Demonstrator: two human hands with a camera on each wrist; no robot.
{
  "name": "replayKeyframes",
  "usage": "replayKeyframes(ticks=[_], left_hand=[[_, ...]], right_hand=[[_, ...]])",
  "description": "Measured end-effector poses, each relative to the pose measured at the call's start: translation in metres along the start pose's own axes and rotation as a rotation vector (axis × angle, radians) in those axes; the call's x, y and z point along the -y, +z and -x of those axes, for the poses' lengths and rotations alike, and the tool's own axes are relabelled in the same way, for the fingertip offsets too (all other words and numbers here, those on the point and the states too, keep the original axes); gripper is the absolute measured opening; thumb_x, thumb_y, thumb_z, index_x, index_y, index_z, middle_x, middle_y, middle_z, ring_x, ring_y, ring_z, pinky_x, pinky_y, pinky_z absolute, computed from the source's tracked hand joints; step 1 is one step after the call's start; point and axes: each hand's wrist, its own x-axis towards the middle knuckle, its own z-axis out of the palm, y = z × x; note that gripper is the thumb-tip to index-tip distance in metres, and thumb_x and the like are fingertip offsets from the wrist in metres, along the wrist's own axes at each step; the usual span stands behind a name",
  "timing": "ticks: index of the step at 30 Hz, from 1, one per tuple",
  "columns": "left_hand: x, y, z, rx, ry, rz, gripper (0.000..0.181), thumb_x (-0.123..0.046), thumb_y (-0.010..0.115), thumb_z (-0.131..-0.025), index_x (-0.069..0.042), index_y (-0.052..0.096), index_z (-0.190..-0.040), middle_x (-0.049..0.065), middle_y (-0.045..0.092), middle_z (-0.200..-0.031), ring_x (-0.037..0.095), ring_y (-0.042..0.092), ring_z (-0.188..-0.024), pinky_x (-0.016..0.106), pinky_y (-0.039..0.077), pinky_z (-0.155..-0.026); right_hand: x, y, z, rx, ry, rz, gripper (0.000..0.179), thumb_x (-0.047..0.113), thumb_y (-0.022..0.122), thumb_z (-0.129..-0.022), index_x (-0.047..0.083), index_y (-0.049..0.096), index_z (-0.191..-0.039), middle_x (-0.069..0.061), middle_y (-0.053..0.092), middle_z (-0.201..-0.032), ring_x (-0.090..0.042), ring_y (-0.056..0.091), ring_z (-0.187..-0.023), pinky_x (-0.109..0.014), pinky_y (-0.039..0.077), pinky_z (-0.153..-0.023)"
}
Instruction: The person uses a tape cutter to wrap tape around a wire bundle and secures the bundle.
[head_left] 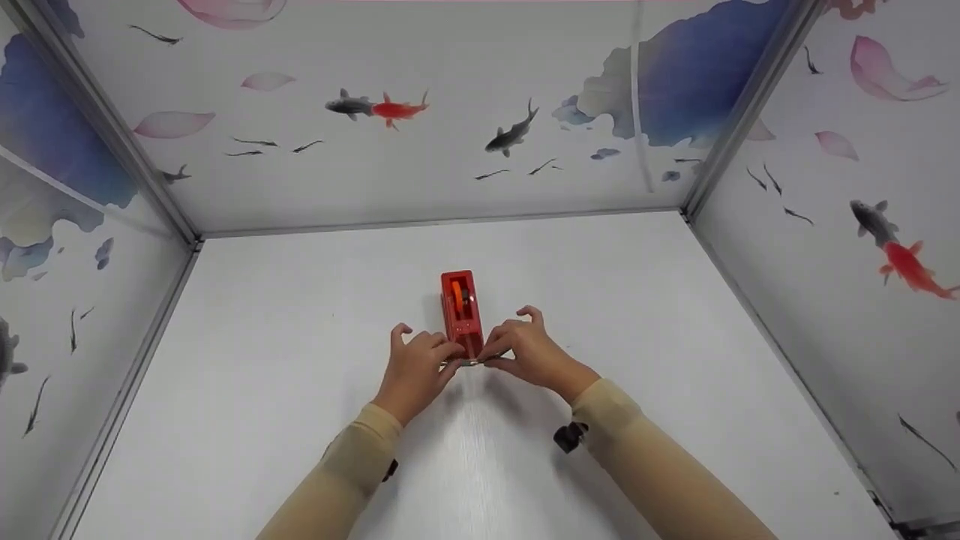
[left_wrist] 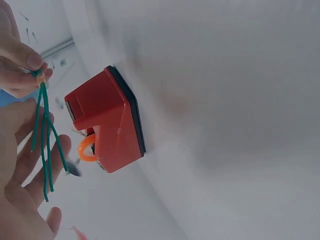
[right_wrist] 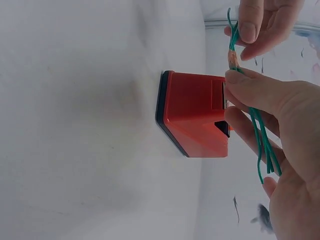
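Note:
Both hands meet just in front of a red tape dispenser (head_left: 452, 322), which has a dark base and an orange core (left_wrist: 86, 148). My left hand (head_left: 415, 371) pinches one end part of a small bundle of thin green wires (left_wrist: 46, 111). On the other side, my right hand (head_left: 536, 352) holds the bundle between thumb and fingertips. Clear brownish tape (right_wrist: 233, 59) wraps the bundle between the two grips. Loose green ends fan out across the fingers in both wrist views. In the head view the fingers hide most of the bundle.
A white tabletop (head_left: 300, 300) lies under the hands. Printed panels with fish and petals, such as the back wall (head_left: 450, 180), enclose it on three sides. Metal frame edges run along the corners. A black device (head_left: 570, 436) sits at the right wrist.

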Motion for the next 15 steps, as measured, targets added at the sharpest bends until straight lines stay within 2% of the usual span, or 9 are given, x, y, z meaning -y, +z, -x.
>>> replayKeyframes(ticks=[4,7,11,15], left_hand=[[-0.0013,-0.0043,-0.005,0.161,-0.095,0.071,0.015,-0.032,0.079,-0.092,-0.023,0.083,-0.104,-0.006,0.078,-0.086,0.011,0.07,-0.083,0.059,0.035,-0.109],[-0.0015,-0.0056,-0.0065,0.225,-0.13,0.116,0.014,-0.029,0.079,-0.092,-0.023,0.084,-0.104,-0.006,0.079,-0.088,0.01,0.071,-0.084,0.059,0.035,-0.11],[-0.0015,-0.0045,-0.0045,0.23,-0.14,0.144,0.015,-0.027,0.079,-0.092,-0.022,0.084,-0.105,-0.005,0.08,-0.09,0.011,0.071,-0.085,0.057,0.037,-0.107],[-0.0013,-0.0034,-0.0022,0.181,-0.128,0.128,0.012,-0.027,0.08,-0.092,-0.023,0.084,-0.102,-0.006,0.078,-0.087,0.011,0.07,-0.083,0.054,0.04,-0.103]], right_hand=[[0.0026,-0.0011,-0.0002,0.001,0.008,0.053,0.015,0.017,0.086,-0.085,0.027,0.086,-0.096,0.01,0.077,-0.089,-0.009,0.066,-0.089,-0.058,0.027,-0.104],[0.0042,-0.0012,-0.0004,0.003,0.015,0.087,0.016,0.017,0.087,-0.084,0.028,0.086,-0.096,0.011,0.077,-0.088,-0.008,0.066,-0.087,-0.056,0.029,-0.102],[0.0063,0.0,0.0004,0.004,0.027,0.129,0.017,0.018,0.088,-0.083,0.03,0.085,-0.095,0.012,0.077,-0.088,-0.008,0.065,-0.087,-0.054,0.03,-0.102],[0.0089,0.0017,0.0012,0.025,0.079,0.142,0.015,0.023,0.088,-0.084,0.031,0.085,-0.097,0.013,0.078,-0.088,-0.007,0.065,-0.088,-0.056,0.029,-0.106]])
